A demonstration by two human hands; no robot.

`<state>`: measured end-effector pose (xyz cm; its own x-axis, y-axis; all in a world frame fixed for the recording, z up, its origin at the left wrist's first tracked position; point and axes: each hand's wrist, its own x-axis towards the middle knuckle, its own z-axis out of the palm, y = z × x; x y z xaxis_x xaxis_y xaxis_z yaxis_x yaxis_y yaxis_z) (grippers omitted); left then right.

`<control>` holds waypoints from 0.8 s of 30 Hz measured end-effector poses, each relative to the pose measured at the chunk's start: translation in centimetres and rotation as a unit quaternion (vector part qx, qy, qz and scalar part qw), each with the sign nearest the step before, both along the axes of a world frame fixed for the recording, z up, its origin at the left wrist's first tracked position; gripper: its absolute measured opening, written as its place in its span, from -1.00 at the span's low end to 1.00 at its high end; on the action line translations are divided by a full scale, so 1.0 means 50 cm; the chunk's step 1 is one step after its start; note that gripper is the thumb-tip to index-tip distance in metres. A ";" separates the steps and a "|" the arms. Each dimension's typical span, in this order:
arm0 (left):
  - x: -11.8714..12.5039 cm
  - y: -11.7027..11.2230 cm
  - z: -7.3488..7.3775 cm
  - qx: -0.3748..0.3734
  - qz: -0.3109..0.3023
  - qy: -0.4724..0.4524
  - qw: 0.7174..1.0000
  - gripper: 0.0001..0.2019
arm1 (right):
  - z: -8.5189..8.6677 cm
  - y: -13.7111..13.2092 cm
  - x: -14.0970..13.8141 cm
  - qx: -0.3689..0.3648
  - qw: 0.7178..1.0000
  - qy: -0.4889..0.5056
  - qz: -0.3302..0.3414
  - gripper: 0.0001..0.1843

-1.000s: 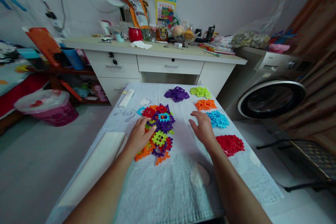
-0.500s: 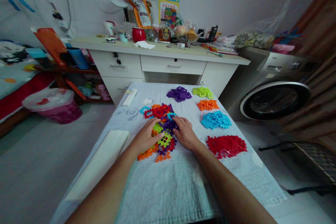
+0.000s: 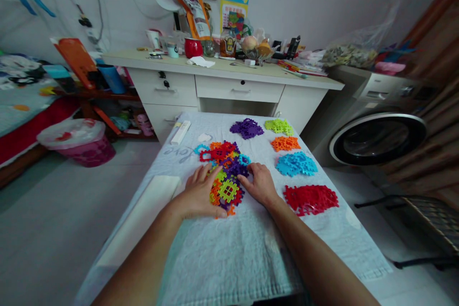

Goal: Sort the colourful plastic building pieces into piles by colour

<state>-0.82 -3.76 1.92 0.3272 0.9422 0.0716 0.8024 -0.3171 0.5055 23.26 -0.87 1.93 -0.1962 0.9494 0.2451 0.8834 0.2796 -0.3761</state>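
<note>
A mixed pile of colourful plastic interlocking puzzle pieces (image 3: 228,190) lies on the cloth-covered table between my hands. My left hand (image 3: 201,193) is spread along the left side of the pile, thumb stretched toward its near edge, palm down. At the right side, my right hand (image 3: 263,184) rests with thumb and fingers apart, its fingertips touching purple pieces. To the right lie sorted heaps: purple pieces (image 3: 246,128), lime-green pieces (image 3: 278,126), orange pieces (image 3: 285,143), blue pieces (image 3: 297,164) and red pieces (image 3: 310,200).
A long white block (image 3: 143,222) lies along the table's left side, and a small white box (image 3: 181,132) farther back. Behind the table stands a white desk (image 3: 165,86) holding jars, cups and papers. A washing machine (image 3: 376,114) is at the right, a pink bin (image 3: 81,146) at the left.
My left hand has opened wider, its thumb moving down to the near edge of the pile. My right hand has shifted slightly right. The view has turned a little left.
</note>
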 end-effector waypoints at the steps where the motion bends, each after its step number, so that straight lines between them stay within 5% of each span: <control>1: 0.000 -0.006 -0.005 -0.018 -0.008 0.007 1.000 0.30 | 0.000 -0.001 -0.004 0.000 1.000 -0.003 0.000 -0.55; 8: 0.015 -0.013 -0.023 -0.034 -0.023 0.039 0.998 0.38 | -0.013 0.005 -0.010 -0.001 0.999 0.039 0.001 -0.63; 14: 0.030 0.000 -0.018 -0.024 -0.002 0.014 1.000 0.18 | -0.011 0.008 0.024 -0.004 0.996 0.090 0.025 -0.60; 24: 0.039 0.056 -0.041 0.112 0.029 -0.102 0.988 -0.23 | 0.055 0.052 0.077 -0.110 0.957 0.265 0.041 -0.65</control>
<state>1.12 -0.99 -0.14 0.2312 0.9120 0.3387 0.7110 -0.3960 0.5810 27.13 1.74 4.69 -0.1757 0.9763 0.1262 0.5307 0.2019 -0.8232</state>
